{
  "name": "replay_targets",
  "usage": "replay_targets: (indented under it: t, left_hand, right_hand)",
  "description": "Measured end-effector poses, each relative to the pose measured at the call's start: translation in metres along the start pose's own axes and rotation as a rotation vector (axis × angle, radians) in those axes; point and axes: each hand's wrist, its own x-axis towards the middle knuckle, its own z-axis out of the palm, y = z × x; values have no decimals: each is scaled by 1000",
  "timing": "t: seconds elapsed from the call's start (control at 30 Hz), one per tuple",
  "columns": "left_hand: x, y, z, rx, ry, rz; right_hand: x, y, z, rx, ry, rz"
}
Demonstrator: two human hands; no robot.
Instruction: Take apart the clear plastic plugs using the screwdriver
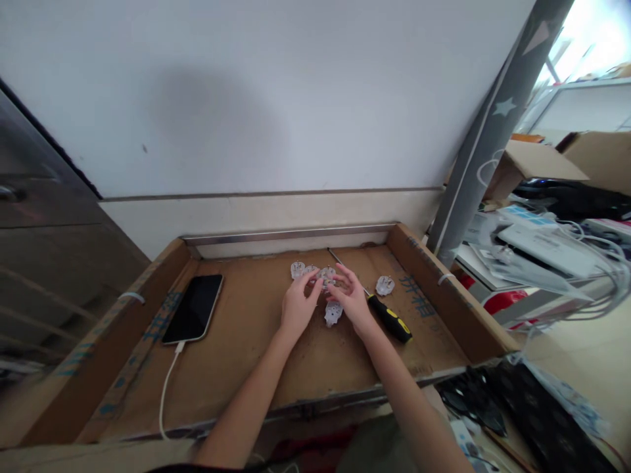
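Observation:
Between the fingertips of my left hand point(302, 300) and my right hand point(352, 299) is a clear plastic plug piece point(326, 278), pinched from both sides. More such plug pieces lie around it: one at the far left point(297, 269), partly covered ones by my left fingers, and one below my hands point(333, 313). Another clear plug piece point(385, 285) sits apart on the right, with metal pins showing. A long screwdriver point(389, 318) with a black and yellow handle lies just right of my right hand, its shaft running behind that hand.
A phone point(194, 309) with a white charging cable point(169, 387) lies at the left of the cardboard-lined tray point(236, 355). Raised cardboard sides point(453, 295) bound it. On the right stand a grey post point(493, 138), an open carton point(537, 161) and tangled cables point(604, 276).

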Motion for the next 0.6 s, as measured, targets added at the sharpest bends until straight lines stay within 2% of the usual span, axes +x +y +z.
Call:
replay_targets:
  t: [0.1,0.23,0.3,0.6]
  left_hand:
    - [-2,1,0,-25,3,13]
    - [-6,9,-4,137,41,189]
    - [-8,13,-5,186,53,232]
    - [-8,13,-1,62,63,120]
  right_hand:
    - [-1,-3,-2,76,-15,59]
    - [-3,-6,-2,165,-71,121]
    - [-4,-7,-1,190,-114,150]
    - [-4,-6,0,253,-147,210]
